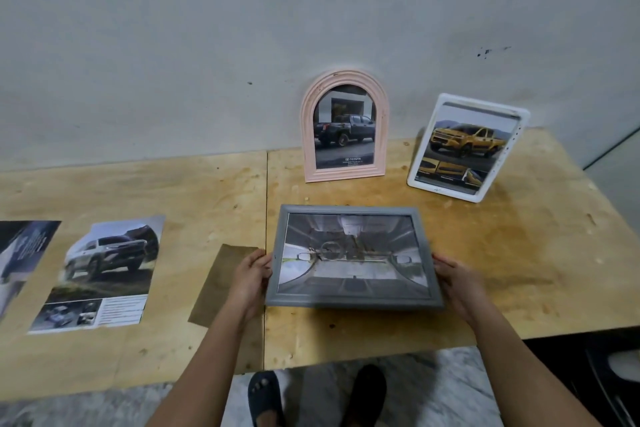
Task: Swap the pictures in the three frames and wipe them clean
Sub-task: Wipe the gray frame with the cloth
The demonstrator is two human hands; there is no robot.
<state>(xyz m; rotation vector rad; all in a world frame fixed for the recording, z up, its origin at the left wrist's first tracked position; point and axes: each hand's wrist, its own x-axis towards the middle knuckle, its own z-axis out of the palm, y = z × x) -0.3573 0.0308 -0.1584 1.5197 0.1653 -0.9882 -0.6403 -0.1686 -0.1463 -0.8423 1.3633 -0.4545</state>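
Over the table [519,270], both hands grip the grey frame's [353,302] sides.

Grey frame [353,302], pale pink arched frame [310,135], white frame [427,135], brown cloth [221,284], blotchy tan plywood table [519,253].

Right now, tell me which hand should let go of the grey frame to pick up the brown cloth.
Left. The left hand grips the grey frame's left edge, right beside the brown cloth. The right hand is on the far edge, away from it.
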